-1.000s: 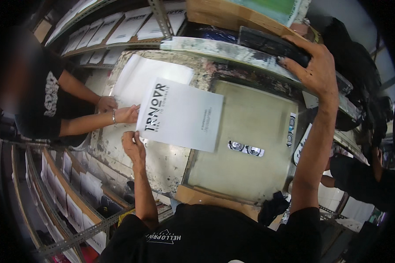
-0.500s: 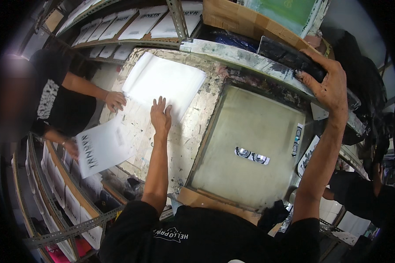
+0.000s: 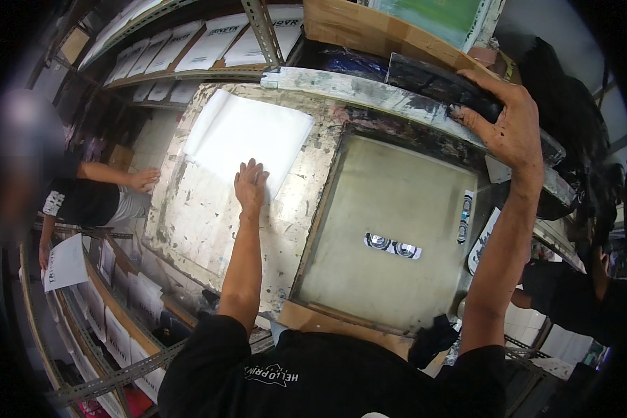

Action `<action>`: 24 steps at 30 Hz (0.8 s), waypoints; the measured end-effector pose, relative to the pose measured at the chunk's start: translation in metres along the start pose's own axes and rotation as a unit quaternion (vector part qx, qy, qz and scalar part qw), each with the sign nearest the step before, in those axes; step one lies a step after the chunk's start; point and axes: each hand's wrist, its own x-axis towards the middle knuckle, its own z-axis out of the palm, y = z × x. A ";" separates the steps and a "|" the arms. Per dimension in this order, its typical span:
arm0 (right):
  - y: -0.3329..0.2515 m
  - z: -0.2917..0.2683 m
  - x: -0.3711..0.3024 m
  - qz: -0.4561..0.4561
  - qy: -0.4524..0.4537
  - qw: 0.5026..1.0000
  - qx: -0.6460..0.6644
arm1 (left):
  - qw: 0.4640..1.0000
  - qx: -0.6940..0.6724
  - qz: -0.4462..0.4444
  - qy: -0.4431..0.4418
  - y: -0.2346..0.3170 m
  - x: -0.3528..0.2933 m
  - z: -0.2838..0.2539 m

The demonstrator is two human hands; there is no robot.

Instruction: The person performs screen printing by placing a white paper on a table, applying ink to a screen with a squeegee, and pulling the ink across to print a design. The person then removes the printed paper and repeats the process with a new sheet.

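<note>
My left hand (image 3: 251,187) lies on the near edge of a stack of white sheets (image 3: 251,136), its fingers stretched out. The stack rests on a paint-specked board (image 3: 195,216). My right hand (image 3: 505,125) is closed round the right end of a black, ink-covered squeegee (image 3: 432,85), thumb on the near side, fingertips behind it. That squeegee lies along the ink-stained ledge beyond a printing screen (image 3: 369,292). The screen's mesh carries two patterned strips of tape (image 3: 393,246).
At the left a co-worker (image 3: 83,198) holds a printed white sheet (image 3: 65,263) over slotted racks (image 3: 118,320). Shelves of printed sheets (image 3: 216,49) stand at the back left. A cardboard sheet (image 3: 383,28) rises behind the ledge. Another person (image 3: 564,299) is at the right.
The co-worker has moved away leftward, carrying a printed sheet from the board to the racks. My left hand stays by the stack and my right hand keeps its grip; the whole view has shifted slightly.
</note>
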 end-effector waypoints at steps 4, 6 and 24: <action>0.000 0.000 0.001 0.001 0.003 1.000 -0.013 | 0.999 -0.022 -0.017 -0.027 -0.008 0.009 -0.004; 0.000 -0.001 0.001 0.001 0.004 1.000 -0.020 | 0.998 -0.057 0.004 -0.023 0.005 0.017 -0.010; 0.005 0.003 0.000 0.026 -0.005 0.998 -0.057 | 0.822 -0.088 0.368 -0.425 0.266 -0.101 0.089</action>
